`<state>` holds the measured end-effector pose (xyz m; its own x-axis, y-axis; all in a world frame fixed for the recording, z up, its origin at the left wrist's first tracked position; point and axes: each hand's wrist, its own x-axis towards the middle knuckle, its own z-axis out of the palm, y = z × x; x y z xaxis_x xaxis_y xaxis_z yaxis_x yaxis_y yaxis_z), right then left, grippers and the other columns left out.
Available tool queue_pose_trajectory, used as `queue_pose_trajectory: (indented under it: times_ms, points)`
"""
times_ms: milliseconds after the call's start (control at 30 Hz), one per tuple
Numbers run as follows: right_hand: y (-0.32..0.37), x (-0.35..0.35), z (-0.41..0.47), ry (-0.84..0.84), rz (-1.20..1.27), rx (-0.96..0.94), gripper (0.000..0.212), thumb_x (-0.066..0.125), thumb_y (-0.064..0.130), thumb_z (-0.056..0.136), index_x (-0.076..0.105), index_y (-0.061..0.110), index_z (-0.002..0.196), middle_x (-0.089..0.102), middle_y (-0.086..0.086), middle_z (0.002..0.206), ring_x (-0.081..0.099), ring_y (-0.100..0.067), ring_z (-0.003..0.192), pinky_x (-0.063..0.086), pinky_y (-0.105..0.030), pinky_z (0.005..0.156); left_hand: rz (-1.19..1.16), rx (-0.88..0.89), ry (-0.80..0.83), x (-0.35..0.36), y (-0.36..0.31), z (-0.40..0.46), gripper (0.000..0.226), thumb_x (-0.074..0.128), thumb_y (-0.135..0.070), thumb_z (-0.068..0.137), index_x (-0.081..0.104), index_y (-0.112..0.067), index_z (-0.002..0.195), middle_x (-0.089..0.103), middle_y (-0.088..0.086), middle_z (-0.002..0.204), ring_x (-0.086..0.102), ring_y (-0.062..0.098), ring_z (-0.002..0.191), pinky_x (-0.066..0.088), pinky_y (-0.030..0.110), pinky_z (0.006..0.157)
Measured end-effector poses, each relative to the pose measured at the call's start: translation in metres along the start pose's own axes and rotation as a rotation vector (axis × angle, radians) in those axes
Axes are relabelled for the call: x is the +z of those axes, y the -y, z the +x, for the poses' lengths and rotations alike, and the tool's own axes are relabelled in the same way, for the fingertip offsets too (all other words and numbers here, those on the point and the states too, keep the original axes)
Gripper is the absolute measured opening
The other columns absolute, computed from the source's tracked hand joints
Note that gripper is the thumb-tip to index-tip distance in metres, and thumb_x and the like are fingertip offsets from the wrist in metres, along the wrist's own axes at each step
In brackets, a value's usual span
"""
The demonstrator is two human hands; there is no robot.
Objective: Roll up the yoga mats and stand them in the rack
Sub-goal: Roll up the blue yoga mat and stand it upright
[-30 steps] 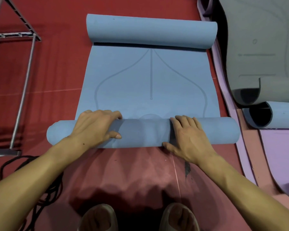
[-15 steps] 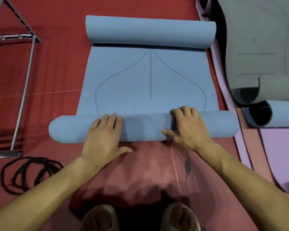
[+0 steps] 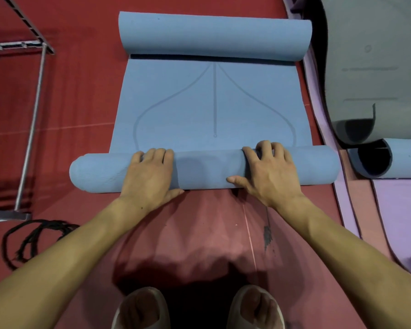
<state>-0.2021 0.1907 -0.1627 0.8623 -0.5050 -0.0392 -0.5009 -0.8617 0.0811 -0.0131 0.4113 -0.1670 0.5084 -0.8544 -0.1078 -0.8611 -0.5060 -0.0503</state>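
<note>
The red floor takes up most of the shot, and pretty much everything sits relative to the blue yoga mat lying on it in the middle. That mat is rolled at both ends: the near roll is under the person's hands, the far roll sits at the other end, and a flat stretch with curved line markings lies between them.

Right of the blue mat there's a grey mat, partly unrolled with its near edge curled up. A purple mat lies flat on that same side, closer to the camera. A second blue roll rests just right of the near roll's end, its hollow end facing us.

Left of the blue mat stands a metal rack, well apart from it, just bare tubes as far as I can see. A coil of black cord lies on the floor near the rack's base.

Left hand lies flat on the near roll, fingers together and straight, palm pressing down. Right hand is on the same roll, fingers spread a bit and bent over the top, thumb sticking out along the near edge.

Two feet in pale slippers show at the bottom edge.
</note>
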Motion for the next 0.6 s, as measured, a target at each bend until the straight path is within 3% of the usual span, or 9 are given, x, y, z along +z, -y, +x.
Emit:
queue_pose_trajectory:
  times_ms: [133,267,367,500,600]
  points:
    - [-0.003,0.0,0.005,-0.02,0.035,-0.01,0.095,0.03,0.092,0.085,0.058,0.02,0.141,0.054,-0.011,0.123,0.051,-0.035,0.108,0.045,-0.051,0.101,-0.018,-0.051,-0.074,-0.001,0.0,-0.004,0.098,0.073,-0.078,0.07,0.05,-0.013,0.14,0.05,0.013,0.127,0.052,0.035,0.116,0.039,0.053,0.105]
    - [-0.006,0.003,0.017,-0.045,0.079,0.006,0.097,0.027,0.092,0.086,0.059,0.01,0.128,0.059,-0.01,0.111,0.055,-0.034,0.099,0.046,-0.051,0.098,-0.135,-0.035,-0.12,0.001,0.013,0.002,0.091,0.076,-0.078,0.07,0.053,-0.013,0.13,0.061,0.006,0.118,0.06,0.031,0.111,0.04,0.05,0.107]
    - [-0.009,0.004,0.022,-0.013,0.101,-0.008,0.095,0.024,0.092,0.087,0.058,0.009,0.12,0.059,-0.01,0.11,0.054,-0.035,0.1,0.044,-0.05,0.099,-0.186,-0.021,-0.071,0.001,0.024,0.011,0.095,0.063,-0.089,0.068,0.054,-0.016,0.13,0.064,0.004,0.119,0.062,0.032,0.112,0.04,0.048,0.105]
    - [-0.01,-0.004,0.027,0.035,0.01,-0.036,0.105,0.044,0.097,0.074,0.057,0.009,0.13,0.051,-0.02,0.128,0.048,-0.042,0.114,0.04,-0.057,0.107,-0.197,-0.039,-0.007,-0.007,0.037,0.027,0.102,0.054,-0.095,0.063,0.06,-0.02,0.131,0.061,0.008,0.127,0.058,0.034,0.118,0.042,0.05,0.102]
    - [-0.005,-0.01,0.026,0.05,-0.1,-0.044,0.102,0.057,0.089,0.071,0.052,0.008,0.133,0.05,-0.016,0.116,0.046,-0.036,0.103,0.045,-0.05,0.093,-0.128,-0.038,-0.111,-0.005,0.029,0.018,0.092,0.062,-0.086,0.075,0.065,-0.012,0.129,0.056,0.015,0.127,0.053,0.038,0.113,0.044,0.051,0.099]
